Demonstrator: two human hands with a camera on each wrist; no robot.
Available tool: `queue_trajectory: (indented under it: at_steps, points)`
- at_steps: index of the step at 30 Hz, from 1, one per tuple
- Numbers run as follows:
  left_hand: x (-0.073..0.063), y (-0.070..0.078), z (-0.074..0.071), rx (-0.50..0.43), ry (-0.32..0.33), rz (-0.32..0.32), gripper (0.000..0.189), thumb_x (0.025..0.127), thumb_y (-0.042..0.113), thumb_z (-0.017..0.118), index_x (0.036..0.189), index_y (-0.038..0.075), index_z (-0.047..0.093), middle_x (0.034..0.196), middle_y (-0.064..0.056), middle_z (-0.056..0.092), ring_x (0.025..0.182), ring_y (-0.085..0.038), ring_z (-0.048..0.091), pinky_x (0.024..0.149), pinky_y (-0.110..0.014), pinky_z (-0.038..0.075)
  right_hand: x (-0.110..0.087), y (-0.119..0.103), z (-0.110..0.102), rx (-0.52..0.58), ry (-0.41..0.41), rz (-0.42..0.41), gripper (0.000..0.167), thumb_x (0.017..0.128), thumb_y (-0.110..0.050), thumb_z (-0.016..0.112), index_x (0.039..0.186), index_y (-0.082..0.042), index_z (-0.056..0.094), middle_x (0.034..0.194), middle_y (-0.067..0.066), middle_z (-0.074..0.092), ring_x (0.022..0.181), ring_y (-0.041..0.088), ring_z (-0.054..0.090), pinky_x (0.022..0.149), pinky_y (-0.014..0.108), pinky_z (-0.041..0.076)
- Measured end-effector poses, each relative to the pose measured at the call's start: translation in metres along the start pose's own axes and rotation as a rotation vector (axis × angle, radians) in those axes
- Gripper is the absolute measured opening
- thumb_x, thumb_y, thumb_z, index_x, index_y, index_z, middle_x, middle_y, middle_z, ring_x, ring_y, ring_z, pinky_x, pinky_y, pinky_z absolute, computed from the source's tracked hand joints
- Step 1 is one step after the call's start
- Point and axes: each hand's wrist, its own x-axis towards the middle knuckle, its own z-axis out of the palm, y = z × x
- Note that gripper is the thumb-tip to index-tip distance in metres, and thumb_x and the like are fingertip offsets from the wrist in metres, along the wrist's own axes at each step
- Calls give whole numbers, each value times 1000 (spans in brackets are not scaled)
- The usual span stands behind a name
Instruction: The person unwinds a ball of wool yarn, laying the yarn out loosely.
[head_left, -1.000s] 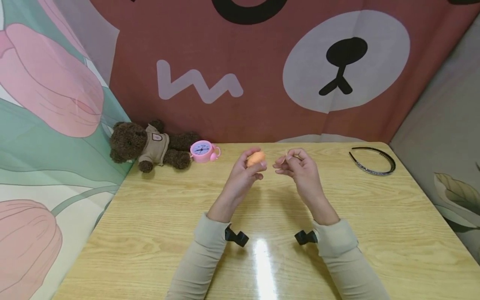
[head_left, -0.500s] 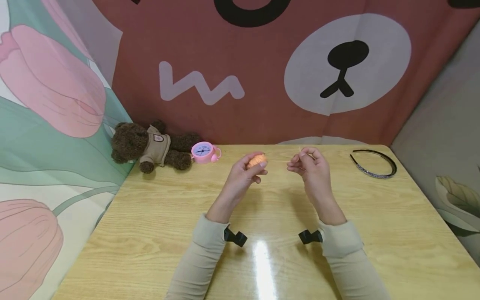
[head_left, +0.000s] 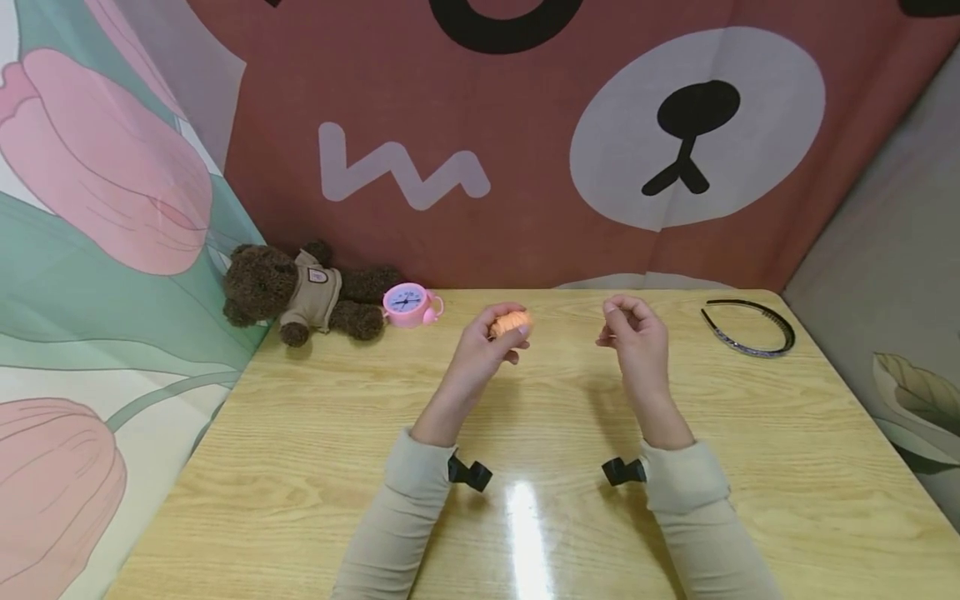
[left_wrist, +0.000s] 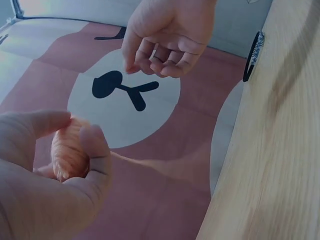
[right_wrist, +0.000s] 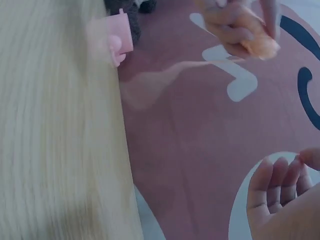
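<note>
Yarn (head_left: 512,323) seemingly mostly wound; loose tail (left_wrist: 136,160) left trailing. Left hand (head_left: 478,346) pinches yarn; right hand (head_left: 637,333) loosely bent, apparently holding nothing.

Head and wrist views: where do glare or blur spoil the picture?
Head view: a white glare streak on the wooden table. Left wrist view: dim, the loose strand from the orange yarn smeared. Right wrist view: hazy, that strand likewise blurred, the pink clock fuzzy on its left side.
</note>
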Motion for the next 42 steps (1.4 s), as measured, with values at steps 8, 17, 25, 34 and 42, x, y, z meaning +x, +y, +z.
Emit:
queue_trajectory:
  at_steps: [8,17,25,34,42]
  points:
    - [-3,1,5,83,-151,27,42,96,14,68,138,14,61,108,-5,65,88,-22,64,67,-23,53,-4,10,14,-322,-400,-57,33,106,-21,56,133,-4,63,128,10,67,103,7,68,87,27,61]
    - [-2,2,7,103,-135,34,48,97,14,68,143,14,54,112,-7,60,83,-16,58,65,-23,51,-9,12,19,-457,-564,-4,31,105,-20,57,132,-8,65,105,13,72,93,22,71,91,45,60]
    - [-1,3,5,116,-112,21,41,96,18,70,135,9,57,104,-4,62,80,-13,59,65,-24,51,-4,8,12,-410,-359,-13,39,102,-38,60,119,-5,72,82,0,67,79,11,66,81,24,60]
    - [1,0,1,136,-67,18,37,95,20,73,130,14,64,104,-5,65,82,-16,63,68,-29,55,-2,3,4,-302,-229,-26,41,102,-41,60,115,-4,71,78,-7,61,73,7,64,67,21,57]
    - [1,1,-4,118,-14,31,38,95,18,73,131,13,63,107,-7,65,83,-14,64,70,-27,57,1,2,0,-174,-199,-20,43,101,-35,63,116,5,68,76,-5,60,69,7,64,71,20,60]
